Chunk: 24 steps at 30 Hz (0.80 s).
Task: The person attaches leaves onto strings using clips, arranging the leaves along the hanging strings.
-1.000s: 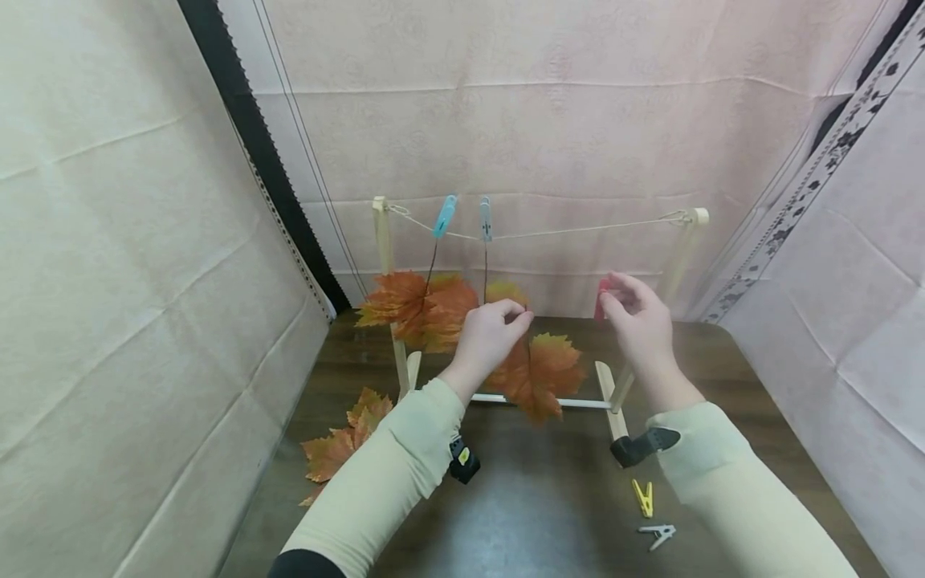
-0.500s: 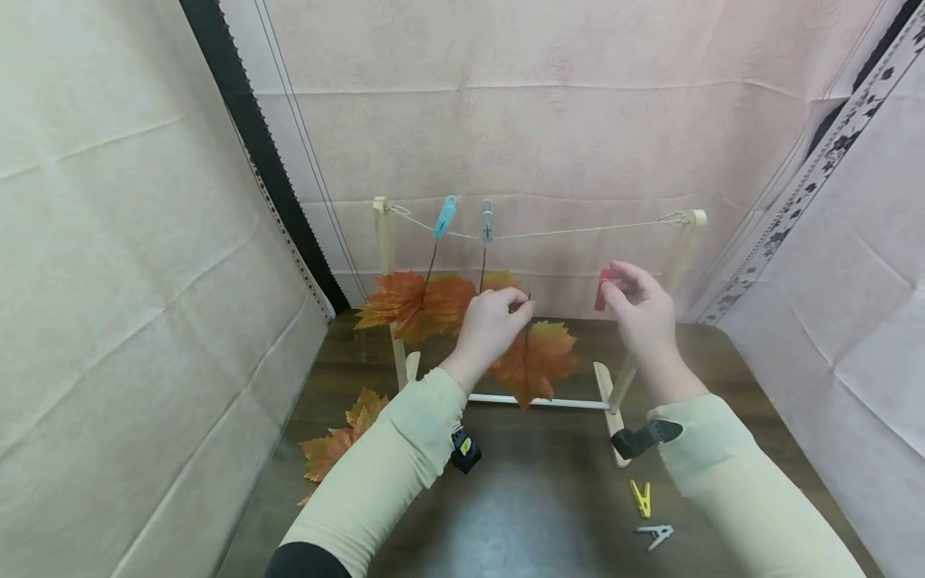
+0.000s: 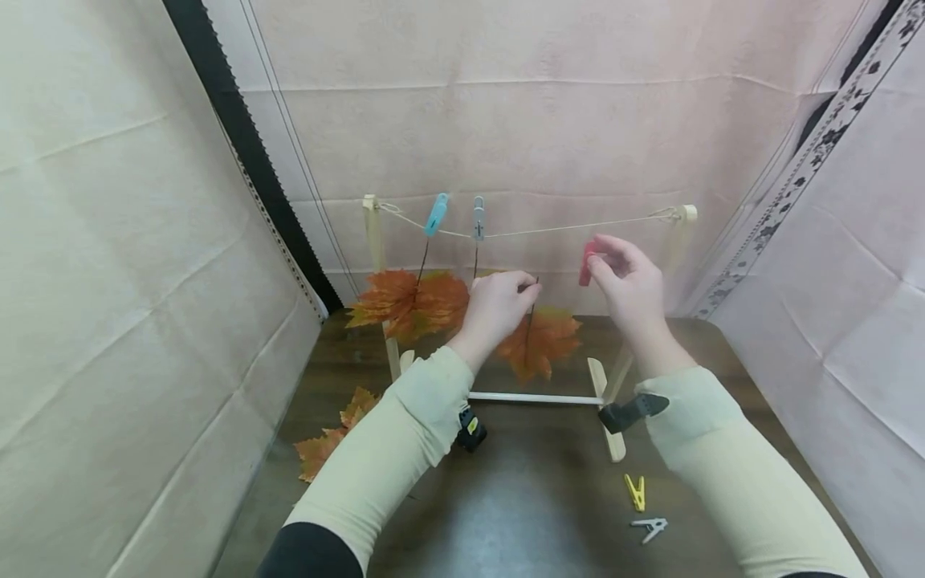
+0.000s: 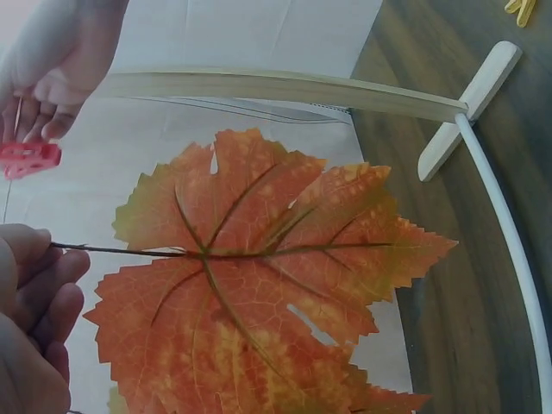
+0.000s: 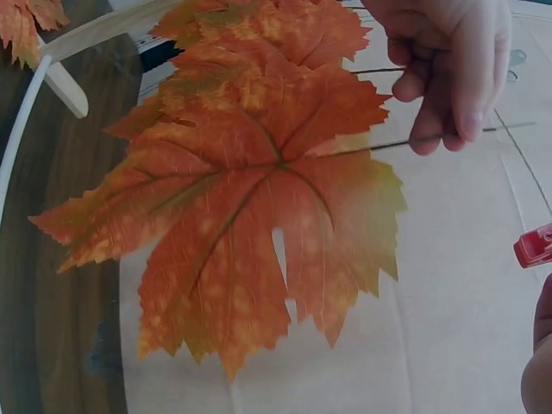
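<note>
My left hand (image 3: 500,309) pinches the thin dark stem of an orange artificial maple leaf (image 3: 538,341), which hangs below the fingers. In the left wrist view the leaf (image 4: 250,259) spreads broad and orange, greenish at its edges. My right hand (image 3: 630,281) pinches a red clothespin (image 3: 588,263) between thumb and fingers, just below the string (image 3: 556,230) and apart from the leaf. Two other leaves hang by their stems to the left, one from a light blue clothespin (image 3: 437,214), one from a grey-blue clothespin (image 3: 479,218); the left hand partly hides the second leaf.
The string runs between two pale wooden posts (image 3: 373,233), joined low by a white rod (image 3: 535,398). On the brown table (image 3: 527,498) lie a yellow clothespin (image 3: 636,492), a grey clothespin (image 3: 650,528) and more leaf (image 3: 321,451) beside the left sleeve. Pale cloth walls stand around.
Both hands have risen toward the string, the left lifting its leaf and the right bringing the red clothespin up. The view has shifted slightly.
</note>
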{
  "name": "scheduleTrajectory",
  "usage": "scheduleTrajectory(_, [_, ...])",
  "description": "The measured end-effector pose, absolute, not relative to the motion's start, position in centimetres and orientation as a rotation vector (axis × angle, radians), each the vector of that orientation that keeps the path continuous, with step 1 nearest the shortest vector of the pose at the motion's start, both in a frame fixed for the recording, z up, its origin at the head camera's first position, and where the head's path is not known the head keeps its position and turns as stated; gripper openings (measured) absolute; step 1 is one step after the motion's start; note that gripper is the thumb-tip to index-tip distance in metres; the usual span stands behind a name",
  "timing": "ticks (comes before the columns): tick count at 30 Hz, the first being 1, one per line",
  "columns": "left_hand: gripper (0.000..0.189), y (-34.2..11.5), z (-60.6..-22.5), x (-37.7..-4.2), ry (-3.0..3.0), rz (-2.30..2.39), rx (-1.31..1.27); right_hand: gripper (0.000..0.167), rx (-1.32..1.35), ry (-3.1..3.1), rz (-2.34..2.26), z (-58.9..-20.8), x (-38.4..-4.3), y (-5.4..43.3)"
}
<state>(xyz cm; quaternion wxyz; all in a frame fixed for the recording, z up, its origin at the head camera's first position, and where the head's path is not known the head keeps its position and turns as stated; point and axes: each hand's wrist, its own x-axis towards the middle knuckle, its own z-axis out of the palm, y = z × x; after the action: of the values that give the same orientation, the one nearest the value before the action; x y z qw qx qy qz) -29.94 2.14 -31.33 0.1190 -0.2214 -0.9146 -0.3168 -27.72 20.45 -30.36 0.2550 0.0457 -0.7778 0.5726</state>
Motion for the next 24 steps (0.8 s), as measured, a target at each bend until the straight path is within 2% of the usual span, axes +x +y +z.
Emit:
scheduleTrajectory(10, [0.021, 2.6, -31.1, -30.3, -2.663, -0.909, -0.656, 0.034, 0.135, -2.139, 1.457, -28.8, -28.6, 19.7])
scheduleTrajectory(24, [0.022, 2.6, -30.9, -31.1, -2.586, -1.033, -0.41, 0.038, 0.212, -2.154, 1.574, -25.7, -29.8, 16.9])
